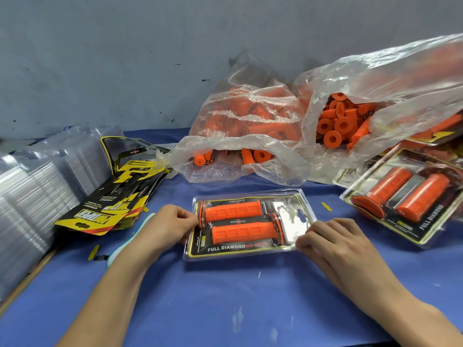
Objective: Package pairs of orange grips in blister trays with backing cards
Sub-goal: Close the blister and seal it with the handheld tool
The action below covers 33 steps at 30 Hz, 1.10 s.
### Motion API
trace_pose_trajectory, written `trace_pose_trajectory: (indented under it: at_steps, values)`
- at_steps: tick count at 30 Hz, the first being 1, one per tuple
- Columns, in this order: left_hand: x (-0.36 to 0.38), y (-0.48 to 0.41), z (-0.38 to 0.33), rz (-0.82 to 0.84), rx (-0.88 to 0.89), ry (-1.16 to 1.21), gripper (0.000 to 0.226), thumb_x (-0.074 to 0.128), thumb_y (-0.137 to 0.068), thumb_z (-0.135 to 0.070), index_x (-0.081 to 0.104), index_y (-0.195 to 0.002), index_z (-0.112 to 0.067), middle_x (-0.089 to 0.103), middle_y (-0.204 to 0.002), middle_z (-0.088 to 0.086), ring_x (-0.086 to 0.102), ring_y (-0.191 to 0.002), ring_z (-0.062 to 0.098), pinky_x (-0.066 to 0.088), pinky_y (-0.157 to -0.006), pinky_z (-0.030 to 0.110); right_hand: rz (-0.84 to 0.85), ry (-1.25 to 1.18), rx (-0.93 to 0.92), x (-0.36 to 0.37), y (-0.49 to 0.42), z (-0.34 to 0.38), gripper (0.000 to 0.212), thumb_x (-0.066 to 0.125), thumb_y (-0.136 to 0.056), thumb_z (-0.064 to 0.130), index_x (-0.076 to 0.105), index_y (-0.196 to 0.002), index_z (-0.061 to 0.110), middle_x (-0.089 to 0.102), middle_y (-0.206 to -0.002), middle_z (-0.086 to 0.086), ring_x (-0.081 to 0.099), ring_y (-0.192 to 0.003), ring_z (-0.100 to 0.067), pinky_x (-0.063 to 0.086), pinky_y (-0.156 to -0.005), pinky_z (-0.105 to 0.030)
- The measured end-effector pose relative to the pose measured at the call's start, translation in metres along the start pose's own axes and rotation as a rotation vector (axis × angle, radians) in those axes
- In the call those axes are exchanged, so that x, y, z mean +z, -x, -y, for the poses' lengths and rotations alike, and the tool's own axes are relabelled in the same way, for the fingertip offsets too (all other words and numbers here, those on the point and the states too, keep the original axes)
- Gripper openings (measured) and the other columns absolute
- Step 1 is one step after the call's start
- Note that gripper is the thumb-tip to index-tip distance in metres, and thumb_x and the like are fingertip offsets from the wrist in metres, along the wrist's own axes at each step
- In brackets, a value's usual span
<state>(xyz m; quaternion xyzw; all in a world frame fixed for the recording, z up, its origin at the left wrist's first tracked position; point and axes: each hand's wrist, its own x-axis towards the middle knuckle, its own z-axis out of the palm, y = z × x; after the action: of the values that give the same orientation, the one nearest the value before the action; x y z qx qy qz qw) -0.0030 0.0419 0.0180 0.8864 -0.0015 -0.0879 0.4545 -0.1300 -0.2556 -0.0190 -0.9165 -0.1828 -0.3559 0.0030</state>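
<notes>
Orange grips (236, 221) fill the blister tray (250, 222); my left hand (172, 225) and right hand (333, 240) pinch its opposite edges.

Between my hands lies a clear blister tray (250, 225), flat on its black-and-yellow backing card (226, 248), two orange grips (240, 221) side by side inside.
</notes>
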Motion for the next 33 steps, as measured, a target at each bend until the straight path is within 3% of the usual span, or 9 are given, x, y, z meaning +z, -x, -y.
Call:
trace_pose_trajectory:
  at_steps: [3, 6, 9, 12, 15, 21, 28, 30, 33]
  values:
    - [0.005, -0.003, 0.0, -0.126, 0.08, -0.092, 0.023, 0.065, -0.089, -0.018, 0.066, -0.067, -0.017, 0.069, -0.063, -0.001, 0.064, -0.062, 0.02, 0.054, -0.069, 0.039, -0.006, -0.001, -0.008, 0.003, 0.0, 0.001, 0.008, 0.059, -0.092, 0.026, 0.06, -0.085, 0.026, 0.054, -0.083, 0.009, 0.055, -0.071, -0.019, 0.039, -0.08, -0.031]
    - [0.009, 0.002, -0.001, -0.319, 0.181, -0.258, 0.013, 0.059, -0.095, -0.029, 0.066, -0.091, -0.019, 0.069, -0.093, 0.0, 0.065, -0.088, 0.023, 0.053, -0.081, 0.042, -0.014, 0.006, -0.018, 0.006, -0.002, 0.005, 0.014, 0.052, -0.097, 0.028, 0.06, -0.086, 0.026, 0.054, -0.082, 0.007, 0.054, -0.071, -0.02, 0.04, -0.079, -0.032]
    - [0.023, 0.023, -0.012, -0.498, 0.529, -0.289, 0.009, 0.053, -0.098, -0.028, 0.06, -0.099, -0.023, 0.056, -0.098, -0.005, 0.057, -0.091, 0.019, 0.046, -0.081, 0.036, -0.024, 0.01, -0.021, 0.008, -0.008, 0.013, 0.013, 0.054, -0.097, 0.027, 0.062, -0.087, 0.026, 0.055, -0.082, 0.007, 0.054, -0.07, -0.02, 0.041, -0.079, -0.032]
    - [0.049, 0.054, -0.024, -0.313, 0.904, -0.387, 0.011, 0.051, -0.097, -0.033, 0.059, -0.097, -0.025, 0.056, -0.093, -0.01, 0.055, -0.087, 0.013, 0.043, -0.078, 0.027, -0.038, 0.013, -0.037, 0.01, -0.012, 0.02, 0.01, 0.058, -0.095, 0.027, 0.065, -0.089, 0.026, 0.056, -0.083, 0.006, 0.055, -0.07, -0.021, 0.045, -0.078, -0.034]
    - [0.075, 0.065, -0.019, -0.208, 1.106, -0.73, 0.02, 0.053, -0.092, -0.039, 0.064, -0.103, -0.025, 0.057, -0.094, -0.006, 0.056, -0.086, 0.017, 0.048, -0.076, 0.032, -0.048, -0.009, -0.057, 0.01, -0.012, 0.023, 0.014, 0.054, -0.098, 0.029, 0.068, -0.093, 0.026, 0.057, -0.084, 0.006, 0.055, -0.07, -0.021, 0.048, -0.076, -0.036]
    - [0.089, 0.06, -0.014, -0.307, 1.094, -0.765, 0.023, 0.074, -0.083, -0.017, 0.066, -0.101, -0.028, 0.051, -0.084, -0.005, 0.05, -0.076, 0.018, 0.043, -0.068, 0.031, -0.059, -0.026, -0.087, 0.011, -0.011, 0.025, 0.016, 0.053, -0.099, 0.029, 0.068, -0.093, 0.024, 0.057, -0.083, 0.006, 0.054, -0.071, -0.02, 0.043, -0.08, -0.032]
    - [0.08, 0.062, -0.014, -0.241, 1.099, -0.674, 0.016, 0.054, -0.092, -0.029, 0.069, -0.099, -0.031, 0.049, -0.083, -0.007, 0.05, -0.075, 0.016, 0.042, -0.064, 0.029, 0.068, -0.139, -0.073, 0.009, -0.012, 0.025, 0.01, 0.054, -0.096, 0.032, 0.062, -0.095, 0.026, 0.059, -0.097, 0.007, 0.062, -0.09, -0.016, 0.046, -0.099, -0.034]
    - [0.078, 0.063, -0.012, -0.222, 1.101, -0.662, 0.02, 0.051, -0.093, -0.033, 0.07, -0.097, -0.03, 0.048, -0.081, -0.006, 0.049, -0.072, 0.016, 0.043, -0.06, 0.03, 0.064, -0.149, -0.085, 0.008, -0.014, 0.026, 0.016, 0.047, -0.097, 0.028, 0.062, -0.091, 0.024, 0.06, -0.097, 0.007, 0.062, -0.09, -0.016, 0.046, -0.099, -0.035]
    - [0.077, 0.064, -0.008, -0.204, 1.099, -0.652, 0.019, 0.051, -0.091, -0.033, 0.07, -0.094, -0.029, 0.046, -0.078, -0.006, 0.047, -0.069, 0.016, 0.042, -0.054, 0.031, 0.034, -0.139, -0.113, 0.008, -0.014, 0.027, 0.014, 0.052, -0.094, 0.024, 0.061, -0.084, 0.023, 0.061, -0.095, 0.008, 0.061, -0.089, -0.016, 0.046, -0.097, -0.035]
